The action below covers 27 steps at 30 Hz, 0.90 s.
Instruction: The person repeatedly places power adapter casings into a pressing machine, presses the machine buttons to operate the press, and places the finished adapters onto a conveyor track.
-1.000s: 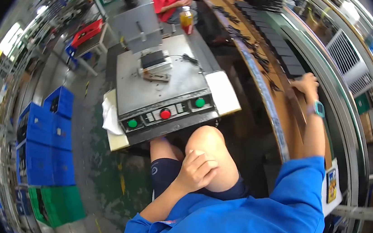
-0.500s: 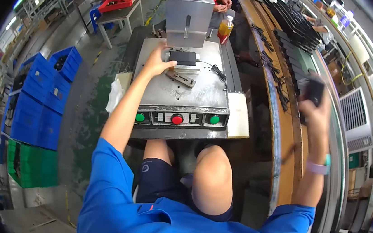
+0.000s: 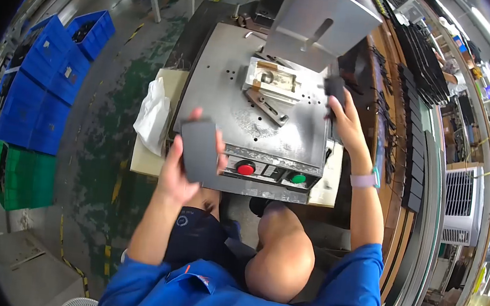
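My left hand [image 3: 175, 172] grips a black power adapter [image 3: 200, 148] in front of the machine's left front corner, its flat broad face turned up. On the right, my right hand [image 3: 348, 125] is closed around a second black case [image 3: 334, 89], seen nearly edge-on beside the metal head; its outline is partly hidden by my fingers. Between the hands, a metal fixture [image 3: 271, 82] with a bare recess is on the steel plate [image 3: 215, 99]. A slotted metal bar [image 3: 266, 107] lies against its front. Above it hangs the silver press head [image 3: 324, 27].
The machine front carries a red button [image 3: 246, 168] and a green button [image 3: 298, 178]. White crumpled material [image 3: 152, 116] lies at its left. Blue bins [image 3: 52, 112] and a green bin [image 3: 24, 177] stand left. On the right, black cases [image 3: 416, 147] line the conveyor bench.
The adapter left the fixture and is now in my left hand, nearer my body. My right hand moved from the conveyor to the press with a black case. The view turned.
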### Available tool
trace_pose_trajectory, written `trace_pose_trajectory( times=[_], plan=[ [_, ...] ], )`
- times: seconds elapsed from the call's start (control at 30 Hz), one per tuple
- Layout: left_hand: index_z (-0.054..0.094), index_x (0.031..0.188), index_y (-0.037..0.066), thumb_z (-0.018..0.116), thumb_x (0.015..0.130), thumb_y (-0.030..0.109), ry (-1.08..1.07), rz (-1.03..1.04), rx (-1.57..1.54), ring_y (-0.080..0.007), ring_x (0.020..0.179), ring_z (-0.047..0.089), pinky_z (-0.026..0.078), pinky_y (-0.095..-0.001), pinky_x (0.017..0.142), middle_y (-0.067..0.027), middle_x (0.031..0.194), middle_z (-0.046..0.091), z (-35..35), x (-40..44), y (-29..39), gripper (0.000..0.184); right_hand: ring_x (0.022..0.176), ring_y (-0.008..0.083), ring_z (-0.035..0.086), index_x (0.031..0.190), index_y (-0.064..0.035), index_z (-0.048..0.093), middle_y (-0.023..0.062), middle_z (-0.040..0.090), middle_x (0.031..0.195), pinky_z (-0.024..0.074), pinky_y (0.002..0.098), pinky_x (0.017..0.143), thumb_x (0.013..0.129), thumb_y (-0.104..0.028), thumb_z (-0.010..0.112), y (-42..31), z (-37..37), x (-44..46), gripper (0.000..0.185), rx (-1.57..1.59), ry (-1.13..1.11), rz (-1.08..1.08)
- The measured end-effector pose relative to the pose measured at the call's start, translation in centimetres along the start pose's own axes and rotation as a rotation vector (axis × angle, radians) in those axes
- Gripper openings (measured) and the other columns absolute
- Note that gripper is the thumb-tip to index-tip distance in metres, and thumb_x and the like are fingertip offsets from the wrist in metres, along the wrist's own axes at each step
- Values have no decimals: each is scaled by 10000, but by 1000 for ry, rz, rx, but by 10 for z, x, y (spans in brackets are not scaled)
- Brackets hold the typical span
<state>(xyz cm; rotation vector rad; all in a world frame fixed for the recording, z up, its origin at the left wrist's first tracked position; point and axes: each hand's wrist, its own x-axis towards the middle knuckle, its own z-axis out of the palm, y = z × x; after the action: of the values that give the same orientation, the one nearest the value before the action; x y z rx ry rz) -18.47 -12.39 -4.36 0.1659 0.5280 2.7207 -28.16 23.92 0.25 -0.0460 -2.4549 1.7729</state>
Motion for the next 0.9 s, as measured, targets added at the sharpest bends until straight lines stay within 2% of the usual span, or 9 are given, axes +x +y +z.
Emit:
trace_pose_trajectory(
  times=[0.13,0.33,0.43,0.57,0.63,0.73,0.8,0.87,0.9],
  plan=[
    [351,1520,247,623,995,471,260,20,84,-265,1004,608,542,-413,814,-162,1186,568,-21,-79,-21,632,1195,401,535,1420,-57,534,216,557,1300,451,443,1002,905,-192,741,4,47,57,572,-644,-114,-734],
    [390,1415,111,719,824,-9,427,83,595,-203,903,627,530,-331,819,-124,1028,611,-35,-102,-9,687,1344,388,457,1587,-191,365,201,469,1469,392,533,1080,945,-386,665,-16,89,64,735,-1089,-283,-825],
    [475,1360,86,739,802,-27,374,234,1196,-180,944,647,523,-317,880,-106,1092,638,-56,-79,-9,628,1402,414,406,1630,-192,235,248,395,1538,388,589,1079,893,-473,714,-44,69,20,924,-1340,-284,-489],
    [518,1325,26,739,763,-3,258,527,1708,-261,1206,553,401,-377,1091,-127,1270,577,-88,-47,-2,605,1519,422,254,1633,-179,204,263,209,1644,401,597,1120,678,-465,890,-40,20,-86,1210,-1289,-692,-81],
    [479,1375,15,716,765,-21,249,449,1591,-271,1299,478,336,-389,1154,-132,1365,504,-87,-47,0,655,1534,429,216,1627,-178,216,263,200,1647,453,508,1121,648,-394,900,29,17,-120,1214,-1081,-300,-363],
    [474,1395,56,645,726,-111,121,396,1320,-282,1196,543,430,-416,1080,-139,1302,516,-85,-45,8,710,1342,401,460,1369,-43,523,221,478,1395,471,460,1080,674,-225,841,49,39,-140,786,-1225,160,-664],
    [455,1407,65,658,727,-8,36,361,1238,-289,1099,567,450,-437,1029,-156,1113,595,-13,-35,1,713,1305,439,471,1382,-23,515,255,474,1389,384,524,1114,589,-362,900,5,44,-162,945,-762,7,-612],
    [364,1494,55,636,810,84,-109,335,979,-310,1208,555,376,-444,1126,-210,1250,620,58,-17,-23,736,1268,448,509,1375,21,500,297,534,1332,442,521,1033,616,-553,922,-18,85,-150,1041,-289,-68,-587],
    [331,1518,44,589,944,177,-228,346,1066,-315,1321,499,343,-435,1159,-213,1385,572,101,-11,-32,644,1181,388,597,1338,34,518,248,624,1180,474,501,1016,757,-609,842,-47,93,-142,924,-61,-302,-585]
  ],
)
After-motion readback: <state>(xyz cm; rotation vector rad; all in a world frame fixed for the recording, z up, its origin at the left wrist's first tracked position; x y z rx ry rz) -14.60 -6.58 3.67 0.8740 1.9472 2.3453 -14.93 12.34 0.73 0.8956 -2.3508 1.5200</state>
